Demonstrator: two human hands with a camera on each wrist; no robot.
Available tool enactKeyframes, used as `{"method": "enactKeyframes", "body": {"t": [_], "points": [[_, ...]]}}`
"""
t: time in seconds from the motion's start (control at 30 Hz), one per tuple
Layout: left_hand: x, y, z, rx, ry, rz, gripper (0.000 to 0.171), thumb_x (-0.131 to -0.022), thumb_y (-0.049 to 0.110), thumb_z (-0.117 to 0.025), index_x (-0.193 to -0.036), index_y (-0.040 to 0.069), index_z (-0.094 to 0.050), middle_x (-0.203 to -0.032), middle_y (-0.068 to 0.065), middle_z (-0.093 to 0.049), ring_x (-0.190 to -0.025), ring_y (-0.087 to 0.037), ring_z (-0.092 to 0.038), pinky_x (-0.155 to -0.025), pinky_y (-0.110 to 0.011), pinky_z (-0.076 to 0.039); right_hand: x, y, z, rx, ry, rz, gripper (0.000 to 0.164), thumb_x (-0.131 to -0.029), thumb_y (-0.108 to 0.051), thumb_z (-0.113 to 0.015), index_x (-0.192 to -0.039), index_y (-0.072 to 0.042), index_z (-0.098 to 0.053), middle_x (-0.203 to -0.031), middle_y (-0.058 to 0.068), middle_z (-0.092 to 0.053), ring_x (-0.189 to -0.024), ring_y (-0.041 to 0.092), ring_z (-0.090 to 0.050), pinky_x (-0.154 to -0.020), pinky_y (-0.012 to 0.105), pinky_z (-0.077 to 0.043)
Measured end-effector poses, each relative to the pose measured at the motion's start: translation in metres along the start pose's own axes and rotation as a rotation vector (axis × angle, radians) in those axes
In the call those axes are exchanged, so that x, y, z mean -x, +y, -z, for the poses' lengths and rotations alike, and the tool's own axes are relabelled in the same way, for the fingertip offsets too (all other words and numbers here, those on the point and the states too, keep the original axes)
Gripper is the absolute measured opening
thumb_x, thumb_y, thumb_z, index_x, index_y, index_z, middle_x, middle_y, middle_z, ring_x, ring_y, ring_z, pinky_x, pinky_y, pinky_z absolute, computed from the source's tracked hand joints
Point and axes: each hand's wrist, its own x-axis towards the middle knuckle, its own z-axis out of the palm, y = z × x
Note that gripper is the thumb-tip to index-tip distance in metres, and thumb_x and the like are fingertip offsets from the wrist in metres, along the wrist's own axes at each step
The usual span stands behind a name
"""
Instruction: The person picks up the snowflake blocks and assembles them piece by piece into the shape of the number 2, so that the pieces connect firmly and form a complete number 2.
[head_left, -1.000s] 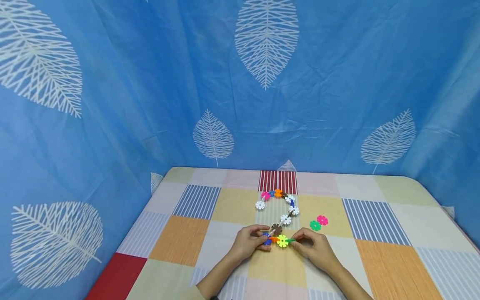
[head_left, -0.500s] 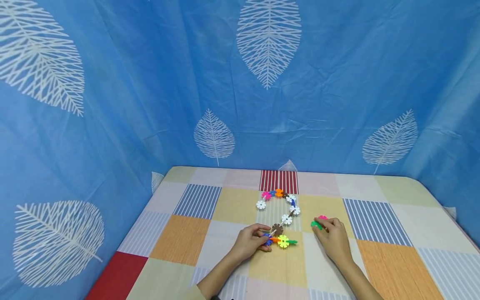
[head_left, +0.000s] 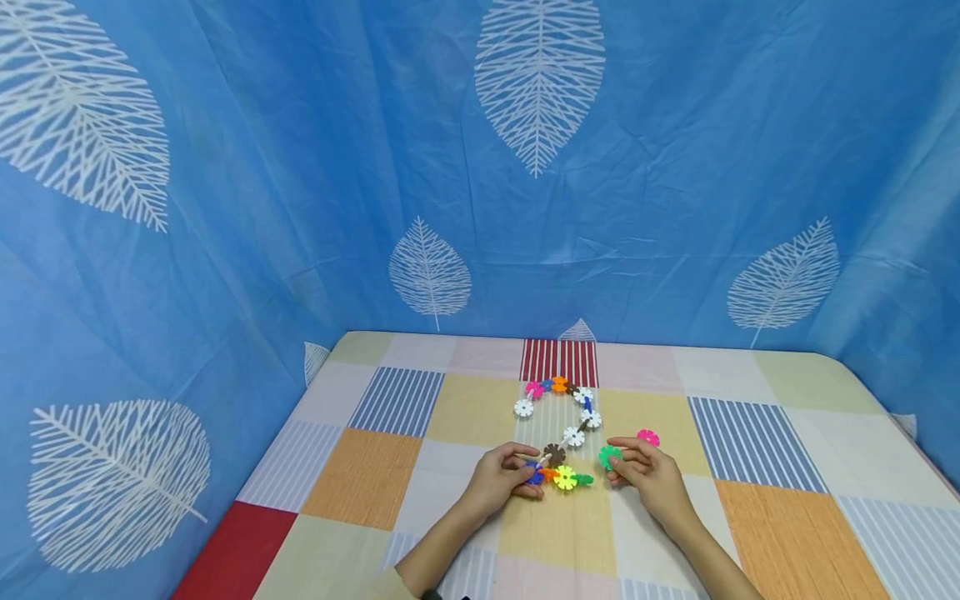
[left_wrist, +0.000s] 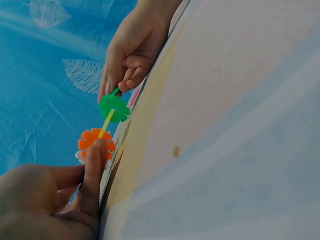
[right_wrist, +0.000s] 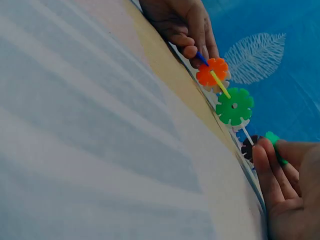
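Observation:
A chain of notched plastic snowflake discs curves over the table, from a white disc (head_left: 523,408) at its far end to a green disc (head_left: 583,480) at its near end. My left hand (head_left: 497,482) pinches the blue disc (head_left: 534,473) near a bend in the chain. Beside it run an orange disc (left_wrist: 95,142) and a yellow disc (head_left: 565,477). In my right hand (head_left: 651,482), thumb and fingers pinch a loose green disc (head_left: 610,457), held just right of the chain's green end and apart from it.
A loose pink disc (head_left: 648,437) lies beyond my right hand. The table carries a patchwork cloth (head_left: 420,533). Blue leaf-printed curtains (head_left: 645,208) stand behind and at the sides.
My right hand let go of the chain's green end, reached right to the loose discs, and came back left with the green one. The left hand keeps its grip on the blue disc.

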Motion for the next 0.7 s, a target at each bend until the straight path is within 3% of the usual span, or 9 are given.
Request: {"method": "enactKeyframes", "body": {"t": [0.13,0.23,0.7], "points": [[-0.0008,0.0007,0.0008,0.055,0.034,0.008,0.025,-0.088,-0.008,-0.053,-0.113,-0.009,-0.054,-0.075,-0.01,-0.059,-0.066,-0.027,-0.067,-0.065,-0.034,-0.056,0.0013,-0.0049,-0.0036,-0.123,-0.044,-0.118,0.037,-0.086,-0.003,-0.062,-0.116,0.016,-0.05,-0.081,0.022,-0.062,-0.068,0.024,-0.066,-0.065,0.038,-0.055],[-0.0013,0.0004,0.0009,0.07,0.051,0.007,0.024,-0.089,-0.008,-0.052,-0.112,-0.01,-0.054,-0.074,-0.01,-0.059,-0.067,-0.025,-0.067,-0.066,-0.034,-0.056,0.0014,-0.0058,-0.0045,-0.139,-0.06,-0.164,0.038,-0.086,-0.004,-0.063,-0.115,0.016,-0.049,-0.079,0.023,-0.063,-0.067,0.027,-0.066,-0.065,0.04,-0.055],[-0.0018,-0.0008,-0.0001,0.08,0.057,0.008,0.023,-0.088,-0.008,-0.053,-0.111,-0.01,-0.055,-0.075,-0.01,-0.058,-0.068,-0.028,-0.067,-0.066,-0.034,-0.056,0.0011,-0.0068,-0.0045,-0.119,-0.213,-0.21,0.04,-0.088,-0.01,-0.061,-0.115,0.016,-0.045,-0.077,0.025,-0.064,-0.064,0.026,-0.066,-0.063,0.043,-0.055]]}}
